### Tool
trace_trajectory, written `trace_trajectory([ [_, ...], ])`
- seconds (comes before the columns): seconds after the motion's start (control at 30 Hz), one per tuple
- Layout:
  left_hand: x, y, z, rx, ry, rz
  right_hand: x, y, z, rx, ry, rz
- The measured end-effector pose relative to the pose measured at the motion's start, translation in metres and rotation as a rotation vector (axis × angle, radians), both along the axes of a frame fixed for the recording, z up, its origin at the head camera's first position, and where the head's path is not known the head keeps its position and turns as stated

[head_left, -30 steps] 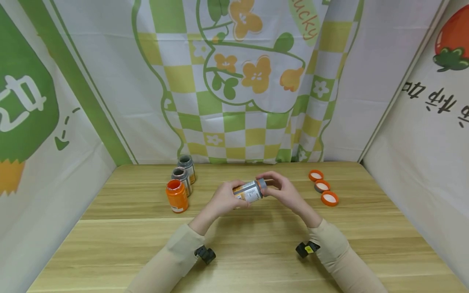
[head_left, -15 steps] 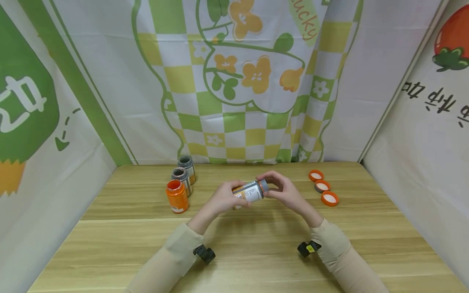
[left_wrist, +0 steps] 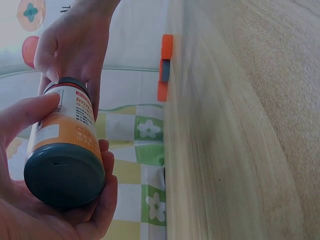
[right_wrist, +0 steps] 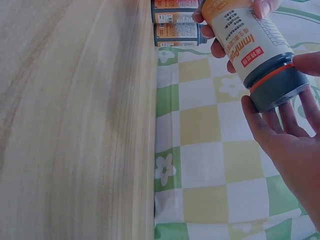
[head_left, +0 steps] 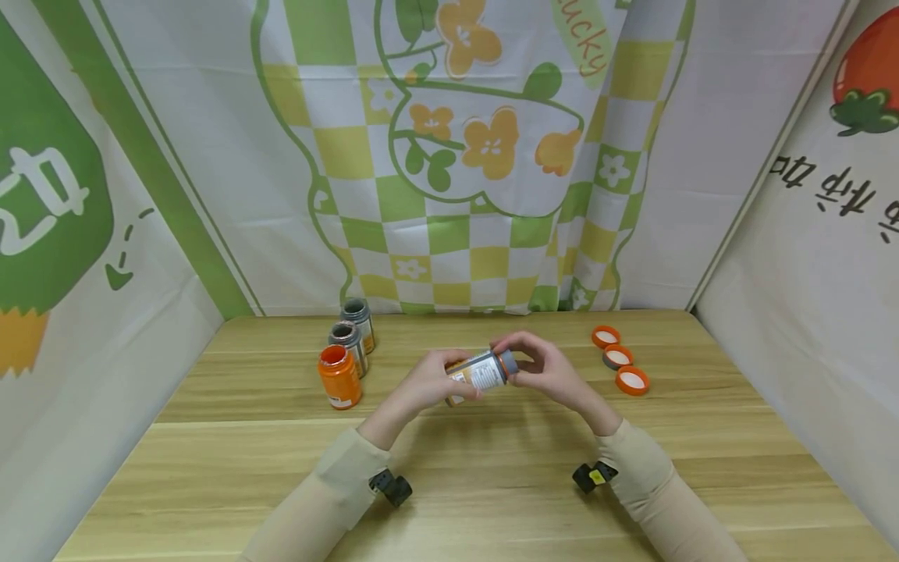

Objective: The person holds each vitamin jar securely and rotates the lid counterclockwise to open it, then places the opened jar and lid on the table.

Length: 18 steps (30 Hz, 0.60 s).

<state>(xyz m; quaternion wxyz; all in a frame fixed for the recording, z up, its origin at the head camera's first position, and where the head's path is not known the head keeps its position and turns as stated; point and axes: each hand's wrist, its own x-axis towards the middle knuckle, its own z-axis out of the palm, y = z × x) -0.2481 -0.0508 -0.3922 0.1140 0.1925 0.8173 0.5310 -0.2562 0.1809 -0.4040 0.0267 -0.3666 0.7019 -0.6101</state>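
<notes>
Over the middle of the table, my left hand (head_left: pixel 430 382) grips a small grey, orange and white supplement bottle (head_left: pixel 483 372) round its body. The bottle lies tilted, cap end to the right and base toward the left wrist camera. Its grey cap (right_wrist: pixel 279 86) sits on the neck, with an orange ring (right_wrist: pixel 272 76) at the cap's lower edge. My right hand (head_left: pixel 546 368) pinches the cap, thumb on one side and fingers on the other, as the right wrist view shows. Part of the body is hidden behind the left fingers.
Left of the hands stand an orange open bottle (head_left: pixel 340 382) and two grey open bottles, the nearer (head_left: pixel 360 359) and the farther (head_left: pixel 367 328), in a row. On the right lie three caps with white liners: orange (head_left: pixel 605 337), grey (head_left: pixel 618 357) and orange (head_left: pixel 633 381).
The bottle has shifted slightly right and its cap end dips a little lower. My right fingers have changed position round the cap, which shows more now. The other bottles and caps stay put.
</notes>
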Motion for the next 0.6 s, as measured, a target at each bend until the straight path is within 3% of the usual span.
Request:
trace_trajectory([
  [0.27,-0.0024,0.0003,-0.0064,0.009,0.007,0.017,0.0000,0.0008,-0.0018,0.009,0.042,0.008],
  [0.6,-0.0021,0.0007,-0.0085,-0.030,0.042,0.029,0.0030,-0.0014,0.0010,0.004,-0.009,-0.028],
])
